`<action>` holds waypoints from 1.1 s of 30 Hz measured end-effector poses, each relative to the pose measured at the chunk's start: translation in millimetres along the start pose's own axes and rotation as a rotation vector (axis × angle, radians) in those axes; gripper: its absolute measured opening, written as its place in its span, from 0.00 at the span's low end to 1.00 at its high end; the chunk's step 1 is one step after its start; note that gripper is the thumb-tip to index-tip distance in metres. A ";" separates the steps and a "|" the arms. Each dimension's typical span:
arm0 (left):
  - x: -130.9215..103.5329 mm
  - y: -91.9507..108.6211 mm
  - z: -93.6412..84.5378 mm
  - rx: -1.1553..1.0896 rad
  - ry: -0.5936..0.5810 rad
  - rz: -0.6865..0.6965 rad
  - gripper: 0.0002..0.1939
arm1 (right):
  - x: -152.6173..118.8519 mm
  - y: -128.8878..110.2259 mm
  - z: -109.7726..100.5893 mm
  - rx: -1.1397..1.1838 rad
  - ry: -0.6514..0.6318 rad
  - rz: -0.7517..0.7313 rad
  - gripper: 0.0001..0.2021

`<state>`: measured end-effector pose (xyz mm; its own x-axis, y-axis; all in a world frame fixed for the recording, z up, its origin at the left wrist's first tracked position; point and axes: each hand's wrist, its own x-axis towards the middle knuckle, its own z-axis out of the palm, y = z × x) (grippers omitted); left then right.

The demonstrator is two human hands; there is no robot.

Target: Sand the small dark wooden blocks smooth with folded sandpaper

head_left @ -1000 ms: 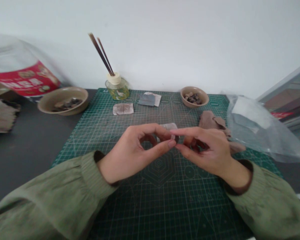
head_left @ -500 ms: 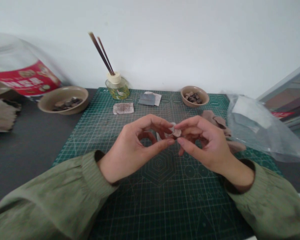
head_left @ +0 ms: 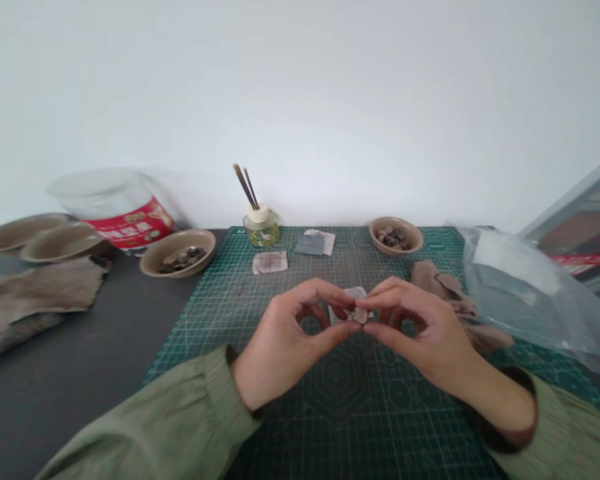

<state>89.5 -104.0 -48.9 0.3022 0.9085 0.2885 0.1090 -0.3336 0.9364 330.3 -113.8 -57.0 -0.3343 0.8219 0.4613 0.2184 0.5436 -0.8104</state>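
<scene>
Between the fingertips of both hands is a small pale brown piece [head_left: 361,315] with a flat face, too blurred to name its kind. My left hand [head_left: 300,340] pinches it from the left with thumb and forefinger. From the right, my right hand [head_left: 420,333] closes thumb and fingertips on the same piece. Both hands are raised over the green cutting mat [head_left: 260,313]. A whitish sheet [head_left: 356,292] shows just behind the fingertips, partly hidden by them; whether it is touched I cannot tell.
Sandpaper-like pieces, one brown-stained [head_left: 270,262] and one grey [head_left: 310,244], lie behind the hands. A right bowl [head_left: 396,252] and a left bowl [head_left: 147,264] hold small dark pieces. A reed diffuser [head_left: 261,230], brown cloth [head_left: 437,283], plastic bag [head_left: 520,320] and large jar [head_left: 125,223] stand around.
The camera view has tipped up and shifted left, so everything sits lower and further right. The fingertips have closed more tightly around the small piece, and its visible face has turned slightly.
</scene>
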 end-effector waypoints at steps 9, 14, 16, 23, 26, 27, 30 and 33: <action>-1.8 -1.3 -0.3 0.023 -0.010 -0.045 0.12 | -0.2 2.3 2.3 0.094 -0.053 0.232 0.12; 0.3 -0.1 -0.2 -0.013 -0.007 -0.003 0.11 | 0.5 2.6 1.4 0.265 -0.101 0.319 0.15; 0.6 -0.4 -0.2 -0.019 -0.010 0.008 0.10 | 0.4 3.1 1.1 0.280 -0.111 0.333 0.15; -1.5 -4.6 -0.8 -0.021 -0.041 0.006 0.12 | -1.4 3.9 1.3 0.278 -0.063 0.305 0.12; -1.3 -5.8 -0.4 -0.029 -0.052 0.006 0.11 | -2.6 2.7 1.0 0.189 -0.027 0.215 0.12; -1.0 -5.8 -0.2 -0.031 -0.052 0.006 0.11 | -3.1 2.5 0.9 0.155 -0.019 0.182 0.12; -0.3 -5.2 0.2 -0.043 -0.053 0.011 0.09 | -4.3 2.9 0.8 0.082 -0.015 0.116 0.12; -0.4 -4.6 0.1 -0.051 -0.058 0.027 0.09 | -3.8 3.6 0.8 0.043 -0.012 0.082 0.13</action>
<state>89.1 -102.8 -53.4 0.3588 0.8827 0.3036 0.0521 -0.3437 0.9376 331.6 -115.0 -61.9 -0.3275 0.8613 0.3885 0.2059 0.4663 -0.8603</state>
